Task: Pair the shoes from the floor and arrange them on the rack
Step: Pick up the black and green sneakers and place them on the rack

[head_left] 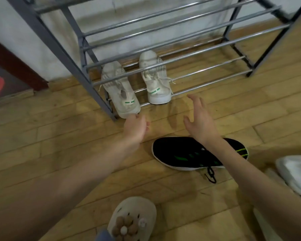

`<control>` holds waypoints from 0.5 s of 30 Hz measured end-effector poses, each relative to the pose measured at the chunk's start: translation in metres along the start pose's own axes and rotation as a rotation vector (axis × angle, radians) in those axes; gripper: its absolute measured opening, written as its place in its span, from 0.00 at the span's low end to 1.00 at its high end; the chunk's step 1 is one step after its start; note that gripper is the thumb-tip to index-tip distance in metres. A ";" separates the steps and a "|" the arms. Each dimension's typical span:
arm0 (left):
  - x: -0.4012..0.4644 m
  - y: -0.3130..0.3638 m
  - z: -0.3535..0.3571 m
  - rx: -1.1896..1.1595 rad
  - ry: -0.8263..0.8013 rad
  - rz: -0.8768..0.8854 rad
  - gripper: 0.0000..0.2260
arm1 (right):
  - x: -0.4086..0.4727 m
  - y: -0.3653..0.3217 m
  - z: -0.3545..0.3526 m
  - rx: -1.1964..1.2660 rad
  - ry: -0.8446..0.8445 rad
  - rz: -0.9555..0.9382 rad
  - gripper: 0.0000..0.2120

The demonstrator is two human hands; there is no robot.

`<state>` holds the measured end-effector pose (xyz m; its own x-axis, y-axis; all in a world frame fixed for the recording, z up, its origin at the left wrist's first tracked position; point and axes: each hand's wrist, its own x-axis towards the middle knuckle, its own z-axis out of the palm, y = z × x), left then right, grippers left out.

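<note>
Two white sneakers with green heel tabs rest on the lowest tier of the grey metal rack (207,84), heels toward me: one (119,89) on the left, one (155,79) to its right. My left hand (135,126) is just below the left sneaker's heel, fingertips touching or nearly touching it, holding nothing. My right hand (201,119) hovers open, fingers spread, over the floor below the right sneaker. A black sneaker with green stripes (186,153) lies on its side on the floor under my right forearm.
A white shoe (295,173) lies at the right edge of the wooden floor. My foot in a beige clog with charms (132,221) is at the bottom. The rack's upper tiers hold bare bars. A dark red door frame (16,66) stands at left.
</note>
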<state>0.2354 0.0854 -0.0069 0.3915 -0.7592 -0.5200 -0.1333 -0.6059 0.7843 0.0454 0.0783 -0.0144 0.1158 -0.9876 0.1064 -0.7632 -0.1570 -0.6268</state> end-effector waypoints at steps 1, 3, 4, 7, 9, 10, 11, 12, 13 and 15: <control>-0.004 0.004 0.009 0.077 -0.037 0.086 0.10 | -0.009 0.009 -0.007 0.008 0.012 0.050 0.28; -0.017 0.015 0.031 0.194 -0.145 0.212 0.06 | -0.033 0.027 -0.025 0.016 0.040 0.157 0.26; -0.020 0.019 0.038 0.243 -0.180 0.255 0.06 | -0.041 0.030 -0.029 0.028 0.043 0.188 0.24; -0.037 0.023 0.072 0.424 -0.314 0.413 0.04 | -0.080 0.047 -0.050 0.028 0.106 0.282 0.21; -0.048 0.023 0.091 0.533 -0.395 0.534 0.04 | -0.108 0.057 -0.062 0.002 0.166 0.335 0.19; -0.053 0.021 0.100 0.567 -0.429 0.579 0.04 | -0.123 0.061 -0.067 -0.013 0.190 0.362 0.19; -0.057 0.019 0.108 0.581 -0.466 0.613 0.05 | -0.136 0.064 -0.072 -0.021 0.211 0.385 0.18; -0.060 0.018 0.116 0.586 -0.511 0.625 0.05 | -0.149 0.065 -0.077 -0.023 0.229 0.403 0.18; -0.063 0.016 0.123 0.595 -0.556 0.641 0.05 | -0.161 0.066 -0.081 -0.016 0.248 0.414 0.18; -0.069 0.018 0.137 0.658 -0.636 0.700 0.05 | -0.181 0.066 -0.089 -0.007 0.303 0.417 0.18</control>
<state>0.0814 0.0944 -0.0034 -0.4610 -0.8474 -0.2636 -0.6628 0.1312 0.7372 -0.0827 0.2471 -0.0067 -0.3879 -0.9192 0.0683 -0.7096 0.2506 -0.6585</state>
